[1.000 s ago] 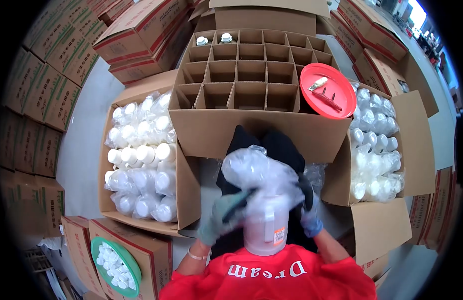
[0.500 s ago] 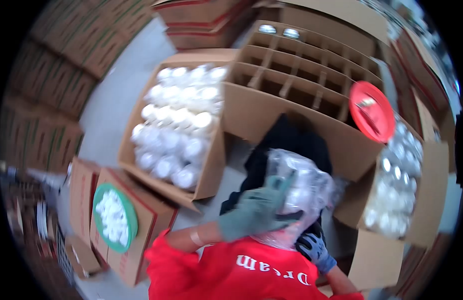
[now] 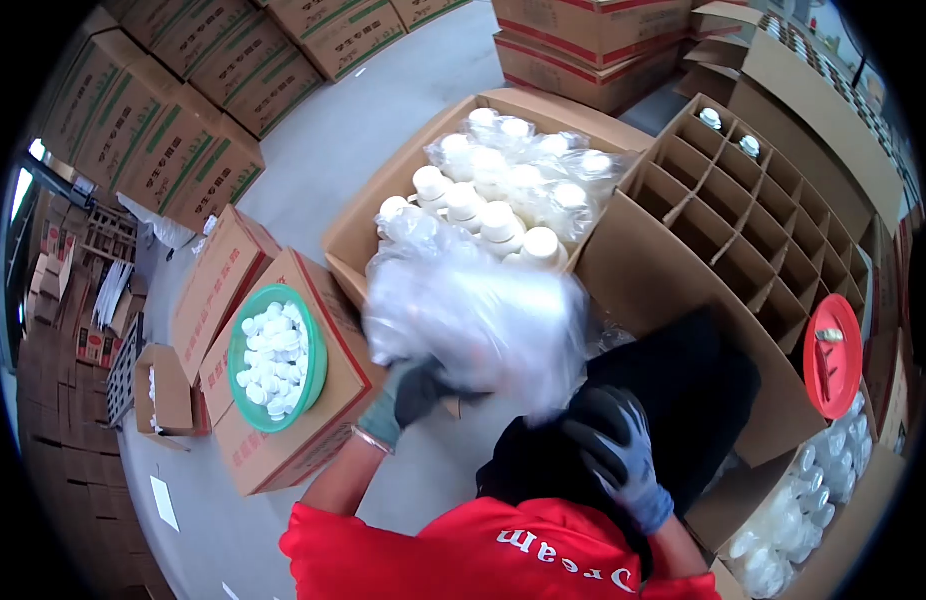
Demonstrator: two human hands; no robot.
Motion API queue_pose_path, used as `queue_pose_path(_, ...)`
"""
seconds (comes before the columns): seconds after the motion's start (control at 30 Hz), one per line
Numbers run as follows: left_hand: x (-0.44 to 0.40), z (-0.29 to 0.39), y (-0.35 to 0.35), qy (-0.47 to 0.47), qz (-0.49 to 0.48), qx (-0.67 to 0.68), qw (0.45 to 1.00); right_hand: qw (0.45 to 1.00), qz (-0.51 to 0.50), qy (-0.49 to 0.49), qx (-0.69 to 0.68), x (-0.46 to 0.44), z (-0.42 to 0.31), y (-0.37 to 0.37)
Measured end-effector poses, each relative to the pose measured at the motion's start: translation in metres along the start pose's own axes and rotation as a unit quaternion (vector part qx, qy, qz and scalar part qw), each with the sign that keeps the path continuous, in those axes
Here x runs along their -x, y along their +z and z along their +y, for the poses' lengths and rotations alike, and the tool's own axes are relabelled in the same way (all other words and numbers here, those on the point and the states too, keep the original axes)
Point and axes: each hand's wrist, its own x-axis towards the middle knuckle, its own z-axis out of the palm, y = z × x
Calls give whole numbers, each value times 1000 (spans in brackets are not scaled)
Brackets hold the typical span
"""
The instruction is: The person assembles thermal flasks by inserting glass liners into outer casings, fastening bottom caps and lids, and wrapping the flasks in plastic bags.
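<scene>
A clear plastic-wrapped pack of white bottles [image 3: 483,315], smeared by motion, hangs over the near side of an open carton [image 3: 348,225]. My left hand [image 3: 408,405], in a green-grey glove with dark fingers, is closed at the pack's lower left edge; its grip is partly hidden and blurred. More white bottles [image 3: 498,225], some in clear film, stand in rows in that carton. My right hand [image 3: 623,455], in a blue-grey glove with dark fingertips, is at my dark-clad leg [image 3: 673,400], fingers spread and somewhat bent, with nothing visible in them.
Left, a green bowl [image 3: 318,375] of small white caps sits on a closed carton [image 3: 348,400]. Right, a divided carton [image 3: 673,320] holds two silver-topped items in its far cells. A red dish [image 3: 845,380] rests near its corner, above bagged clear containers [image 3: 798,520]. Stacked cartons [image 3: 208,140] stand behind.
The wrapped pack has moved from my lap up and left, over the carton of white bottles, along with my left hand. My right hand has come up onto my leg. The view has turned left.
</scene>
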Motion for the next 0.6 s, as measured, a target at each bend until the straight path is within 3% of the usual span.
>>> queue_pose_path(0.03,-13,17,-12,51,25,116,992,998,-18,-12,54,-12,9,10)
queue_pose_path(0.1,-64,47,-92,260,71,-49,962,987,-49,-19,149,-27,22,18)
queue_pose_path(0.13,-90,70,-143,316,159,-199,914,980,-62,-14,190,-30,29,12)
queue_pose_path(0.17,-101,93,-172,351,224,-359,835,971,-85,15,222,-32,35,4)
queue_pose_path(0.2,-111,117,-201,354,322,-530,700,966,-82,41,240,-33,42,-4)
queue_pose_path(0.23,-121,141,-230,342,417,-635,553,959,-73,56,267,-30,54,-8)
queue_pose_path(0.33,-158,178,-256,180,419,-720,523,952,-64,112,278,-33,79,-12)
queue_pose_path(0.43,-187,181,-293,162,321,-773,522,938,-102,117,309,-74,90,-24)
queue_pose_path(0.53,-219,172,-364,124,383,-867,294,931,-85,117,336,-132,128,-43)
queue_pose_path(0.6,-224,214,-343,-100,405,-878,236,912,-49,105,393,-167,171,-57)
